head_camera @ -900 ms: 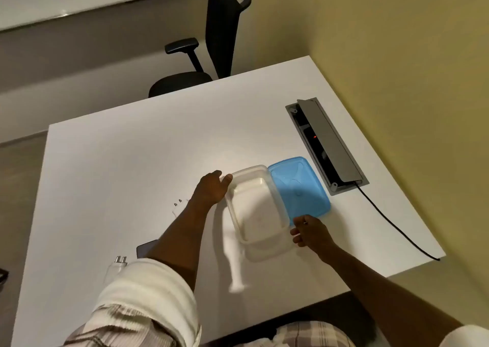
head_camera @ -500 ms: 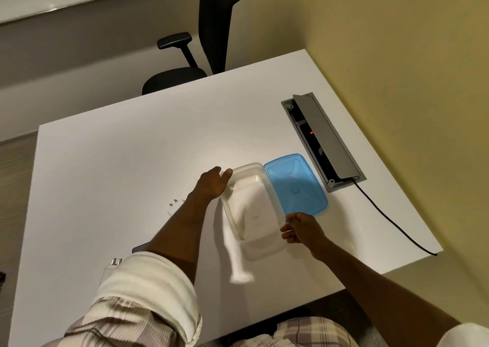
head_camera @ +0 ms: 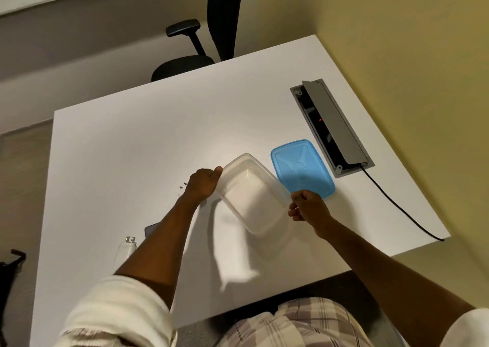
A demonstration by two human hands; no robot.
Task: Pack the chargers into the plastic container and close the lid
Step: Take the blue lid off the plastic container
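Note:
An empty clear plastic container (head_camera: 251, 193) lies on the white table (head_camera: 148, 140), turned at an angle. My left hand (head_camera: 203, 182) grips its far left rim. My right hand (head_camera: 307, 205) pinches its right rim. The blue lid (head_camera: 300, 168) lies flat on the table just right of the container. A white charger (head_camera: 126, 248) with metal prongs lies at the left, beside my left forearm. The prongs of a second white charger (head_camera: 182, 186) peek out behind my left hand; its body is hidden.
A dark flat object (head_camera: 152, 231) shows partly under my left forearm. An open grey cable box (head_camera: 332, 127) is set into the table at the right, with a black cable (head_camera: 397, 206) running over the edge. A black office chair (head_camera: 201, 47) stands behind the table. A yellow wall is on the right.
The container has slid slightly left and rotated away from the blue lid, and no longer overlaps it. My right hand closed on its right rim.

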